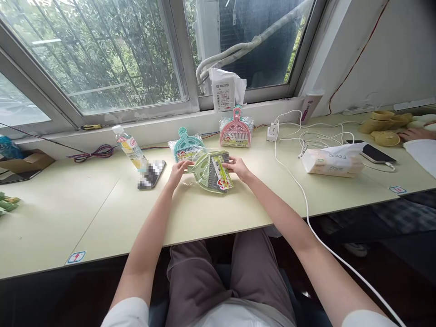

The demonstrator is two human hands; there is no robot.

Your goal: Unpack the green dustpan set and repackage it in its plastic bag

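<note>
A green mini dustpan and brush set (204, 172) in clear plastic, with a printed label, lies sideways between my hands over the table. My left hand (179, 172) is closed around its handle end at the left. On the right, my right hand (239, 168) grips the wide edge near the grey bristles. Just behind stands a teal dustpan set (185, 144), partly covered by the green one. A pink dustpan set (235, 129) in plastic leans by the window ledge.
A drink bottle (130, 147) and a phone (153, 175) are to the left. Rightward lie a tissue pack (332, 162), a white charger (272, 131) with tangled cables, and another phone (376, 152). One cable crosses the table's front edge. Another person's hand (417, 135) rests at far right.
</note>
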